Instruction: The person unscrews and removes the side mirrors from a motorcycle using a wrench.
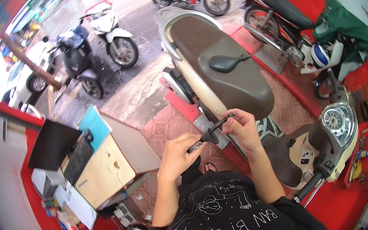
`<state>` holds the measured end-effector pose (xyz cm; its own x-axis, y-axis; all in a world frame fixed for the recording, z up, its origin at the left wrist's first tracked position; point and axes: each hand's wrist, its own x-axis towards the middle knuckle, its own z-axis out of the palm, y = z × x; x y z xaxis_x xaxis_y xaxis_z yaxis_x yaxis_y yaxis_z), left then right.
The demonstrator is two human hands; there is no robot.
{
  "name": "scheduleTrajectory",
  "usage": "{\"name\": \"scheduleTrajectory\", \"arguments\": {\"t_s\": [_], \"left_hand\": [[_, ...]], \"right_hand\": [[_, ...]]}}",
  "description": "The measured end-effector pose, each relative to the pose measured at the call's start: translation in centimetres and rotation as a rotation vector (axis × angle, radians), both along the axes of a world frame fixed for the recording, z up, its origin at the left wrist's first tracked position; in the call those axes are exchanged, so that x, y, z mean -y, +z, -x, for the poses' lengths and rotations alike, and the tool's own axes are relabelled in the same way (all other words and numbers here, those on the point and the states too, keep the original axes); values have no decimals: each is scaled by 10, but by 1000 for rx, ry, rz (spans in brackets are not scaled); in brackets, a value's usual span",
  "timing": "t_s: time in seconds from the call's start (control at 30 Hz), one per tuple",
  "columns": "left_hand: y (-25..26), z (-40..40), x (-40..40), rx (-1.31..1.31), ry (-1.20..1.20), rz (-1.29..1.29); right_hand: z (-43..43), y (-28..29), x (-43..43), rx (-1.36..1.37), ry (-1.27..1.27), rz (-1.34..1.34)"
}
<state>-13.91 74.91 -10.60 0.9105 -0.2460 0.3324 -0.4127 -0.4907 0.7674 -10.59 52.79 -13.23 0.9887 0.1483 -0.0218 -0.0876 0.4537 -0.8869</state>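
A dark rod-like part with a wider collar (211,135) lies between my two hands in front of my chest. My left hand (176,155) is closed around its wider end, where a bit of shiny metal shows. At the other end, the fingertips of my right hand (242,128) pinch the thin tip. Just beyond my hands is a cream scooter's brown seat (209,41). A dark rear-view mirror (224,63) with a short stem lies on that seat.
To the left stands a wooden desk (107,171) with a monitor (53,144) and a keyboard (78,164). The scooter's handlebar grip (309,187) reaches out at right. Tools lie on a red tray (362,181). A motorcycle (281,6) stands by the right wall.
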Motion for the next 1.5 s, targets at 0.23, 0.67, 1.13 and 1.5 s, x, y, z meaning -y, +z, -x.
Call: {"name": "scheduleTrajectory", "arguments": {"t_s": [0.23, 0.67, 1.13, 1.5], "left_hand": [[-8, -108, -2, -60, -324, -48], [-8, -281, -36, -200, -740, 16], [-12, -311, -13, -173, -865, 5], [-6, -308, 4, -161, -897, -79]], "right_hand": [[-50, 3, 13, 8, -243, 144], [-122, 28, -27, -155, -495, 301], [-134, 27, -8, -122, -510, 351], [-124, 26, 11, -153, -479, 715]]}}
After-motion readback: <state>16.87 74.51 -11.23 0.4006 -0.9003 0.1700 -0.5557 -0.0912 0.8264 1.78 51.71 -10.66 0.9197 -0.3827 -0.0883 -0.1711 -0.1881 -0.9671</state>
